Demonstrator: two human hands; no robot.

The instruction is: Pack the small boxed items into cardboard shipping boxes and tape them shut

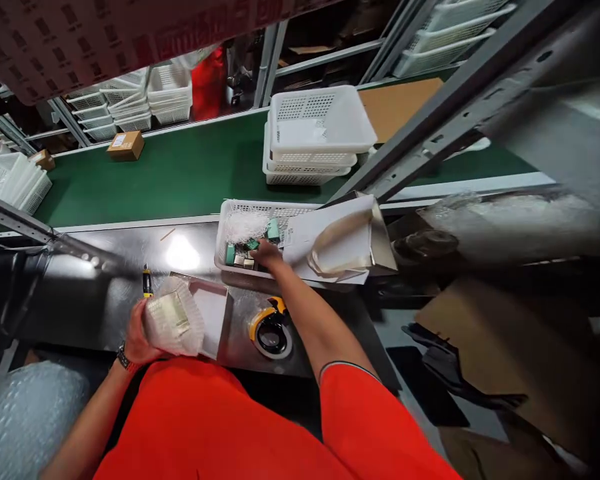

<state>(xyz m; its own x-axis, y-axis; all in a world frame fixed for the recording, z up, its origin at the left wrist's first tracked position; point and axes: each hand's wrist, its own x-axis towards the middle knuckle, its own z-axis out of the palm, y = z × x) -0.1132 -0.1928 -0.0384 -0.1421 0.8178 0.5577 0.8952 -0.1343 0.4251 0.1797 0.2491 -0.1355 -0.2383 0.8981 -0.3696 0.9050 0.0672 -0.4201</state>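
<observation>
My left hand [136, 333] is closed around a small item wrapped in bubble wrap [173, 321], held just over the near edge of the steel table, beside an open white box [211, 312]. My right hand [267, 255] reaches into a white plastic basket [223, 233] on the table, its fingers down among several small green and white boxes [240, 252]. What the fingers grip, if anything, is hidden. A wad of white packing [243, 225] and papers [325, 237] also lie in the basket.
A tape dispenser [271, 330] and a yellow-black cutter [147, 281] lie on the steel table [105, 293]. Behind runs a green conveyor belt [180, 173] carrying stacked white baskets [315, 137] and a small cardboard box [125, 145]. A grey shelf post [455, 100] slants across at right.
</observation>
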